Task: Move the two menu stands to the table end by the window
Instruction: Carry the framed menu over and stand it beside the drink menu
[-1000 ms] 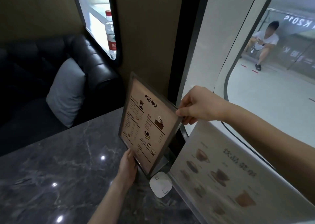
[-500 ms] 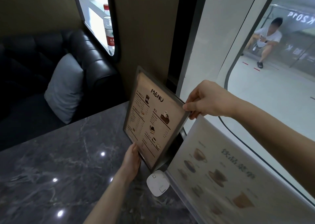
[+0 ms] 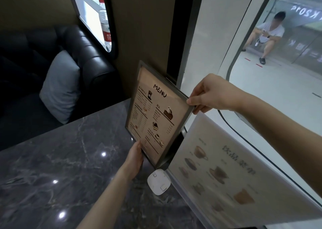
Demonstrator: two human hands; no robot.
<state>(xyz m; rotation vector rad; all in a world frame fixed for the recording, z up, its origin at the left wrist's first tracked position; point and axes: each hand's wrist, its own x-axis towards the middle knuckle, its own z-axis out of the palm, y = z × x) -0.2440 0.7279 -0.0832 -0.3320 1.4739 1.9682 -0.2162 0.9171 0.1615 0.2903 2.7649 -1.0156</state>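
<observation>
A dark-framed menu stand (image 3: pixel 156 113) with "MENU" printed on its beige page is tilted at the window end of the dark marble table (image 3: pixel 61 167). My right hand (image 3: pixel 214 93) pinches its upper right corner. My left hand (image 3: pixel 135 157) holds its lower edge from below. A second menu stand (image 3: pixel 226 173), pale with cup pictures, stands along the window on the right, touching neither hand. Whether the framed stand's base rests on the table is hidden.
A small white square device (image 3: pixel 158 181) lies on the table below the framed stand. A black leather sofa (image 3: pixel 83 54) with a grey cushion (image 3: pixel 61 84) sits beyond the table. A water bottle (image 3: pixel 104 21) stands on a ledge. A person (image 3: pixel 268 35) sits outside the glass.
The framed menu stand has shifted slightly further toward the wall and window, with both hands still on it. The pale menu stand has not moved.
</observation>
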